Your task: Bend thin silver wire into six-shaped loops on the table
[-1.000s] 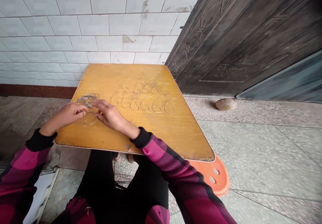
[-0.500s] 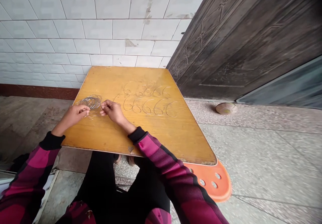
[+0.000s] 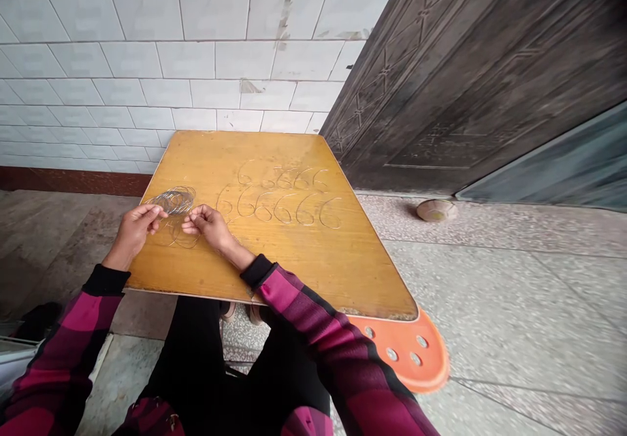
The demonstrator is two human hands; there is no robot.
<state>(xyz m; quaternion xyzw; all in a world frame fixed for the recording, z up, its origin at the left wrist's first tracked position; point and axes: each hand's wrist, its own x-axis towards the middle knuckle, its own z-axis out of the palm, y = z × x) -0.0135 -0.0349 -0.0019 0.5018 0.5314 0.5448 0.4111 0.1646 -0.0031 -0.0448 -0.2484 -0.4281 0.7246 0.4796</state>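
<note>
One flat coil of thin silver wire (image 3: 174,201) lies near the left edge of a yellow wooden tabletop (image 3: 294,273), with its long axis going sideways, and the left hand (image 3: 134,230) is the nearer one, its fingertips at the lower edge of the coil. The right hand (image 3: 208,224) is apart from the left, to the right of the coil, with fingers pinched together, but I cannot tell if they clamp a wire; further right are two rows of wire figures like sixes (image 3: 279,198)

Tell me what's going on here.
A person is working with bare hands at a yellow wooden tabletop. Their left hand has its fingertips at a coil of thin wire, and their right hand is just beside it. Two rows of wire sixes lie farther along the table.
</note>
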